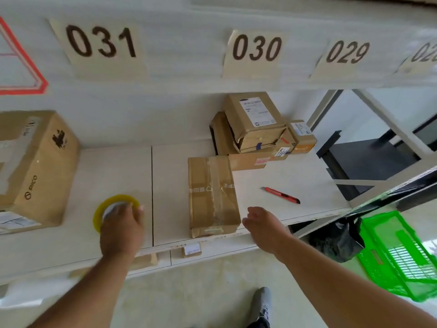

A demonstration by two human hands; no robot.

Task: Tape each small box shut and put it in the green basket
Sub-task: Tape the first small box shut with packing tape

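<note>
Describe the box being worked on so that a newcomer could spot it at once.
On the white shelf under the 030 sign, it is the taped box lying alone at the front edge, by the right hand. The others sit stacked behind it.

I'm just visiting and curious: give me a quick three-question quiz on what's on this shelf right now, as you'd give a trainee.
1. True or false: the left hand is on the tape roll.
2. What lies right of the taped box on the shelf? A) scissors B) red knife C) pen
3. Fill in: the right hand is beside the taped box, holding ____.

Key:
1. True; its fingers curl over the roll.
2. B; the knife lies apart from the box.
3. Nothing; the fingers are loose, near the box's near right corner. The green basket sits lower right, with no box visible in it.
</note>
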